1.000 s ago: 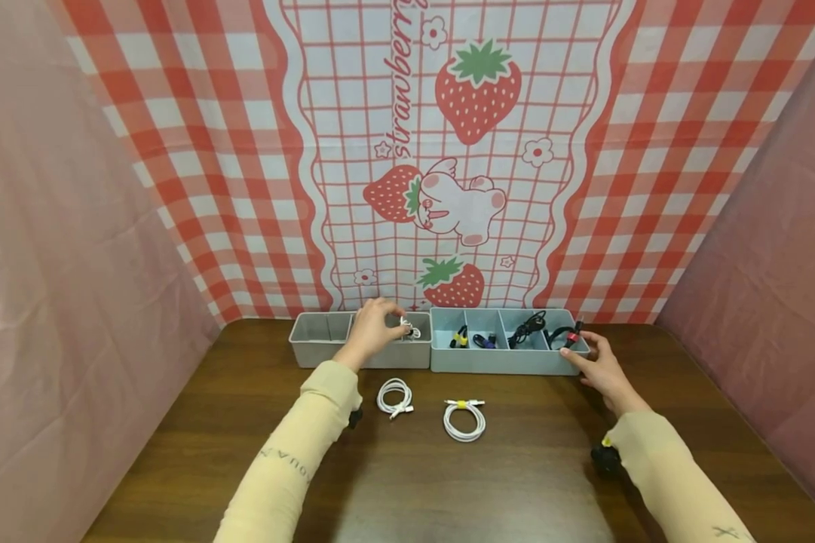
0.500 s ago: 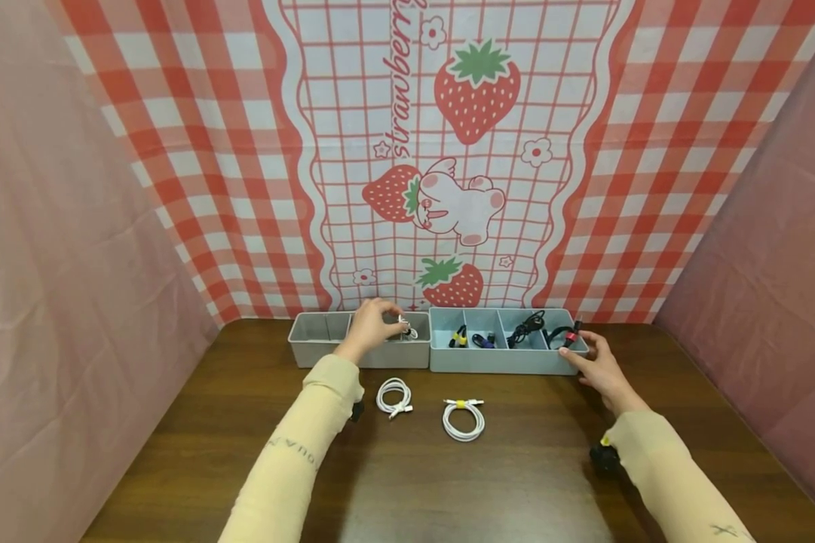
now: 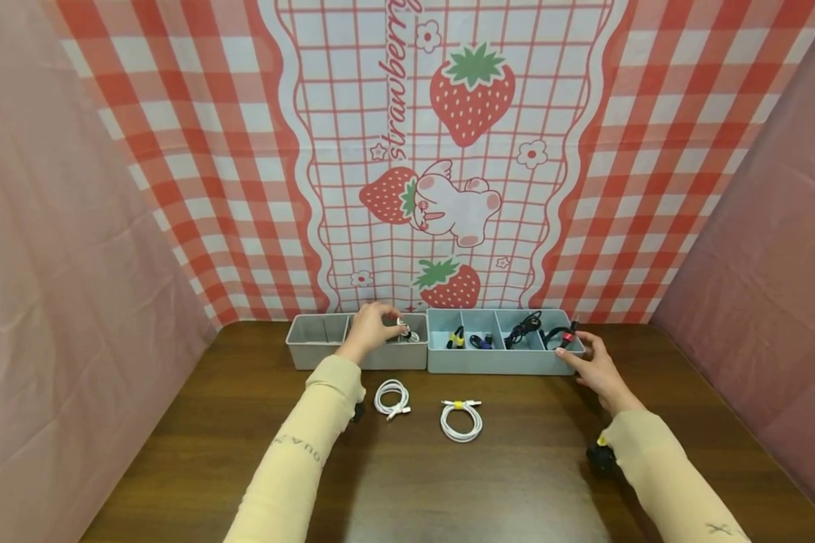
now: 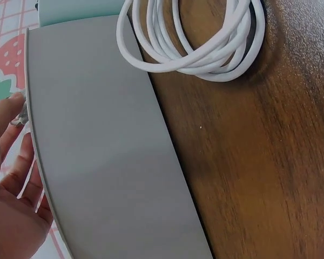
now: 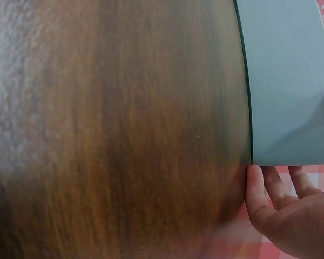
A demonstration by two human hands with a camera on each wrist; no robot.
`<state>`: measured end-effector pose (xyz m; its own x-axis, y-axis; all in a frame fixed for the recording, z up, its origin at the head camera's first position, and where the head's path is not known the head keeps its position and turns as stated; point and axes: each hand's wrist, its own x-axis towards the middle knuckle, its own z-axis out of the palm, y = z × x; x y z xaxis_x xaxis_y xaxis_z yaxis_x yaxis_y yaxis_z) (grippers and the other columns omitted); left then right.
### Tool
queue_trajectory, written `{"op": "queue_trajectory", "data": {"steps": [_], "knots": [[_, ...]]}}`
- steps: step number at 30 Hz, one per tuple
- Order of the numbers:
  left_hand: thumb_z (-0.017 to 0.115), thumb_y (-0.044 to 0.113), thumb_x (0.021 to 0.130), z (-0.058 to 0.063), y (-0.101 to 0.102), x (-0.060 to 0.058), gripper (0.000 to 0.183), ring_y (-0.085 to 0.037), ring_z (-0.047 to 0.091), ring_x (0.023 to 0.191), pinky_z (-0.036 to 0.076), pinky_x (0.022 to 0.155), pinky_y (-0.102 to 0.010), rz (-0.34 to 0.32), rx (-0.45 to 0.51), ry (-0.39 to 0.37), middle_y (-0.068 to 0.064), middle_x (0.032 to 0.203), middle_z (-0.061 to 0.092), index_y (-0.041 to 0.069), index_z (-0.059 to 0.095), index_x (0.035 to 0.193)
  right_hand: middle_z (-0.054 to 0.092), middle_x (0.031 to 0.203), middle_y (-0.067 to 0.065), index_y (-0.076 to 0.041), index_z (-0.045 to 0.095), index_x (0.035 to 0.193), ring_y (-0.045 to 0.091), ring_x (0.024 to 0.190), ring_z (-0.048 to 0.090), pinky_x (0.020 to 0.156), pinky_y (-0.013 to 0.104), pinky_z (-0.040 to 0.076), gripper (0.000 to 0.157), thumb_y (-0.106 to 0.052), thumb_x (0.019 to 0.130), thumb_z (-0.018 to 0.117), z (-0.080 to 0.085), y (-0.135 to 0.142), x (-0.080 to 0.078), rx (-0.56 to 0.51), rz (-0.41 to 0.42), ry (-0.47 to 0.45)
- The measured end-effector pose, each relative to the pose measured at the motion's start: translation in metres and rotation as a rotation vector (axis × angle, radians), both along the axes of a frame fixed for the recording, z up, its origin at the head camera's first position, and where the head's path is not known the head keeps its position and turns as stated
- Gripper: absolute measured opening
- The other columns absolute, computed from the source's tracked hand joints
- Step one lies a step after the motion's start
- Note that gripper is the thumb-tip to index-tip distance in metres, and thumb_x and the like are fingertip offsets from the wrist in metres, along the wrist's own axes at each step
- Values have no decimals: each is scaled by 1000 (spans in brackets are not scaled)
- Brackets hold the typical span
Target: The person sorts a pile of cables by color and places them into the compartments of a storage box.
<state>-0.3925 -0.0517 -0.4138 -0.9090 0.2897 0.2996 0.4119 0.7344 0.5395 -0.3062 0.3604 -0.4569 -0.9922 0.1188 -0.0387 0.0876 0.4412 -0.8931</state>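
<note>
In the head view my left hand (image 3: 372, 330) reaches over the grey divided box (image 3: 356, 356). Its thumb and index finger pinch a small white cable (image 3: 410, 334) at the right compartment; the left wrist view shows only a pale bit of it beyond the rim. My right hand (image 3: 598, 369) grips the right end of the light blue divided box (image 3: 502, 363), thumb at the front rim and fingers against the end wall (image 5: 291, 163). On the wooden table, a coiled white cable (image 3: 383, 408) lies before the grey box. Another coiled white cable (image 3: 462, 440), with a yellow tie, lies to its right.
Inside the blue box are a black cable with yellow parts (image 3: 456, 338), a dark cable with a purple tie (image 3: 480, 342), a bundled black cable (image 3: 524, 329) and a black cable with a red tie (image 3: 560, 337). A checked strawberry cloth (image 3: 468, 204) hangs behind both boxes.
The head view has shifted slightly. Both hands keep practically the same places at the boxes, and the cables on the table have not moved.
</note>
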Motion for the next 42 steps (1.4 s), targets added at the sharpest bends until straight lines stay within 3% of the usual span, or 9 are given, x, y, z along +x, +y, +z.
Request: {"op": "queue_trajectory", "data": {"steps": [7, 20, 27, 36, 42], "knots": [[71, 30, 75, -4, 4, 3, 26, -25, 49, 96, 34, 88, -42, 7, -24, 0, -2, 95, 63, 16, 69, 96, 21, 136, 29, -8, 6, 141, 39, 113, 36, 86, 52, 41, 84, -50, 83, 52, -1, -1, 0, -5, -3, -6], [72, 31, 74, -9, 7, 2, 21, -25, 51, 97, 35, 87, -42, 63, -31, -19, -2, 95, 63, 19, 69, 91, 22, 136, 28, -14, 11, 140, 38, 112, 39, 81, 50, 44, 89, -56, 77, 58, -22, 10, -16, -21, -15, -4], [72, 31, 74, -9, 7, 0, 22, -23, 53, 96, 35, 87, -41, 65, -36, -30, 0, 95, 65, 18, 70, 92, 22, 136, 28, -14, 12, 140, 37, 111, 40, 84, 49, 44, 87, -55, 78, 56, -13, 5, -9, -20, -12, -19], [71, 32, 74, 0, 9, 2, 26, -23, 51, 96, 34, 89, -41, 32, -34, -47, -2, 96, 62, 17, 69, 96, 21, 137, 28, -12, 10, 140, 36, 111, 39, 82, 48, 44, 85, -53, 80, 55, -1, -1, 0, -7, -15, -27], [70, 32, 74, 12, 10, 4, 29, -22, 51, 93, 35, 87, -41, 11, -27, -32, -4, 95, 61, 15, 68, 98, 21, 137, 28, -11, 11, 140, 40, 112, 38, 79, 47, 46, 92, -56, 76, 59, -19, 14, -15, -26, -13, -13]]}}
